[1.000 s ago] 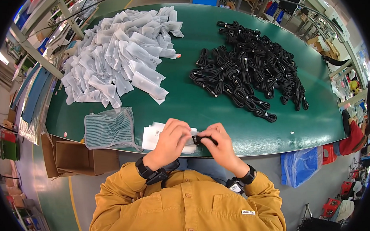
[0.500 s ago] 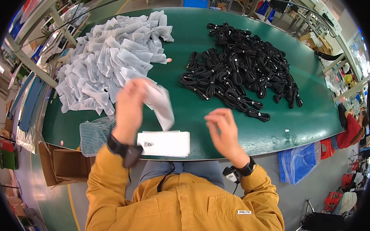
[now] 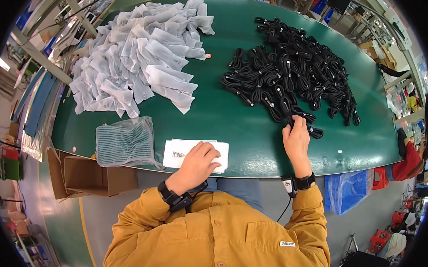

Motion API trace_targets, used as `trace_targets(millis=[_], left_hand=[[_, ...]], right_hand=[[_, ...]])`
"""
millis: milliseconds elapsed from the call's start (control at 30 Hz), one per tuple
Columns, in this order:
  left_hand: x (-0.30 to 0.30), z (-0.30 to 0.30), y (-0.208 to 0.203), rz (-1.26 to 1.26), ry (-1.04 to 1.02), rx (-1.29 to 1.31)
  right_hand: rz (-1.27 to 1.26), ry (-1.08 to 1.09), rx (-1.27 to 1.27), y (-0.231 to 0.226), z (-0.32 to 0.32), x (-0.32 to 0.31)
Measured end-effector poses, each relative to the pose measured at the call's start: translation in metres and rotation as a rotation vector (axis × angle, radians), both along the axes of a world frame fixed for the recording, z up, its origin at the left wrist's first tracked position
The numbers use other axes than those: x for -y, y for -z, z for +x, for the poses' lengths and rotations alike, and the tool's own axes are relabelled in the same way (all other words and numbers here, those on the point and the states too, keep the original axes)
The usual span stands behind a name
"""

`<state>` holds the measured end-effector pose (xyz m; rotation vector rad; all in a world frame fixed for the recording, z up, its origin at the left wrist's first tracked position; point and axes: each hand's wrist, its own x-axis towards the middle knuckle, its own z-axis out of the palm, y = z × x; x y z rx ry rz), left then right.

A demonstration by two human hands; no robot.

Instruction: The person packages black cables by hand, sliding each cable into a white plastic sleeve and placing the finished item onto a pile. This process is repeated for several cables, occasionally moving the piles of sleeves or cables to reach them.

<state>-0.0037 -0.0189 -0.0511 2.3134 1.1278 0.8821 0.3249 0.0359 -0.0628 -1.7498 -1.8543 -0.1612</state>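
White bags (image 3: 176, 156): overlaid by left grip (image 3: 196, 163); pinch cannot be told
Black cable (image 3: 285, 105): near end pinched in right grip (image 3: 296, 137)

I note one view: the head-worn left fisheye, upright, looking steeply down and slightly forward, close above the shirt (image 3: 188, 244), farther from left hand (image 3: 198, 162) and right hand (image 3: 296, 138), reaching the table's (image 3: 245, 144) far edge, straight lines bowing outward.
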Motion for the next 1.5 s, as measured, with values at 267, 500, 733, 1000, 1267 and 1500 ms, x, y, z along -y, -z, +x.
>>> trace_targets(millis=[267, 500, 733, 1000, 1267, 1500], left_hand=[[0.002, 0.000, 0.018, 0.033, -0.067, 0.054], [0.007, 0.002, 0.013, -0.280, -0.172, 0.257], [0.008, -0.002, 0.013, -0.316, -0.153, 0.396], [0.009, 0.002, -0.014, 0.135, 0.157, 0.202], [-0.002, 0.005, -0.033, -0.003, 0.017, 0.285], [-0.017, -0.008, -0.044, -0.115, -0.094, 0.398]], right_hand=[[-0.309, -0.121, -0.991, -0.021, -0.043, 0.052], [-0.356, -0.387, -0.698, -0.025, -0.084, 0.085], [-0.331, -0.542, -0.362, -0.026, -0.088, 0.085], [-1.186, -0.250, -1.315, -0.032, -0.085, 0.073], [-0.169, -0.689, -0.525, -0.049, -0.105, 0.070], [0.048, -0.900, -0.243, -0.065, -0.098, 0.052]])
